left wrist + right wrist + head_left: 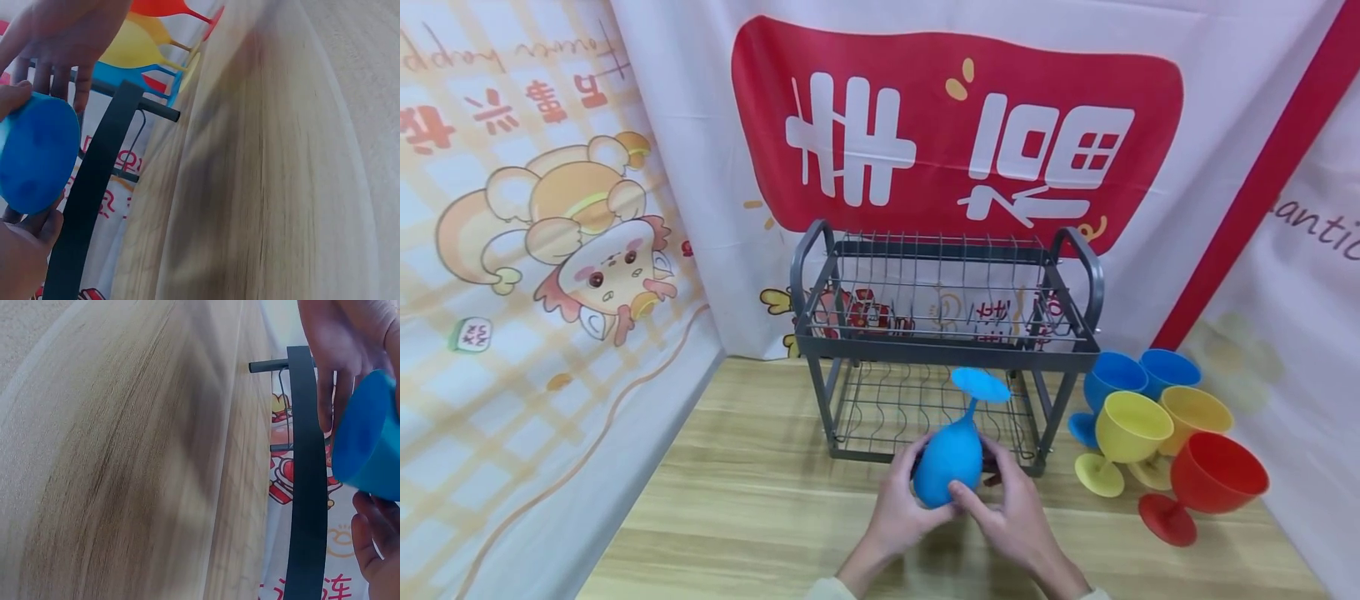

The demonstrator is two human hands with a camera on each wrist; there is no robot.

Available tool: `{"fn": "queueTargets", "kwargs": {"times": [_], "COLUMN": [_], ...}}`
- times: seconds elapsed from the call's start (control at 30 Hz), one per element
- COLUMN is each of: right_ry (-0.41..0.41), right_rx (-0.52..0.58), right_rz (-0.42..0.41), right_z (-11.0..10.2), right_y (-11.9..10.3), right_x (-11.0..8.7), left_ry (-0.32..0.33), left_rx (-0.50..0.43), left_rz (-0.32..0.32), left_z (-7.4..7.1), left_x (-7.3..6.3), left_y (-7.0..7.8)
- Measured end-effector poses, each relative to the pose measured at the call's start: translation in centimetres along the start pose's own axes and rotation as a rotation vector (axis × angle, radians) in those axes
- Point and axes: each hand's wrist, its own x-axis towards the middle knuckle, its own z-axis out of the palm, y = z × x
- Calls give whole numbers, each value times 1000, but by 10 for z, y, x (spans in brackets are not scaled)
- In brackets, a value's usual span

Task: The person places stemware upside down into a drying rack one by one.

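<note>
"While left hand and right hand both grip the blue goblet, how far along?"

"Early, I'd judge: it's upended before the rack, not set down; five goblets beside the rack likely remain."

White curtain with red banner, cartoon-printed cloth, wood-grain tabletop
</note>
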Motion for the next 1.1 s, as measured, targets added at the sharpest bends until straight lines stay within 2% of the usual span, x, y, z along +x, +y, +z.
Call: {"fn": "queueTargets", "kwargs": {"times": [0.2, 0.57, 0.73, 0.9, 1.0, 1.03, 1.1], "right_ry": [-10, -28, -44, -34, -23, -22, -23], "right_rx": [6, 12, 47, 66, 76, 79, 77], "right_rz": [5, 99, 159, 161, 143, 140, 135], "right_z": [-1, -5, -4, -4, -4, -5, -6], "right_y": [-3, -7, -8, -7, -6, -6, -5], "right_x": [1, 8, 7, 7, 6, 6, 6], "left_ry": [7, -8, -23, -51, -9, 30, 148], "left_rx": [16, 2, 2, -40, -89, -104, -135], "left_rz": [23, 31, 7, 4, 0, -2, -1], "left_z": [7, 11, 12, 6, -7, -13, -29], "left_x": [4, 9, 7, 4, 2, 2, 3], "left_y": [-1, 6, 7, 5, 4, 5, 9]}}
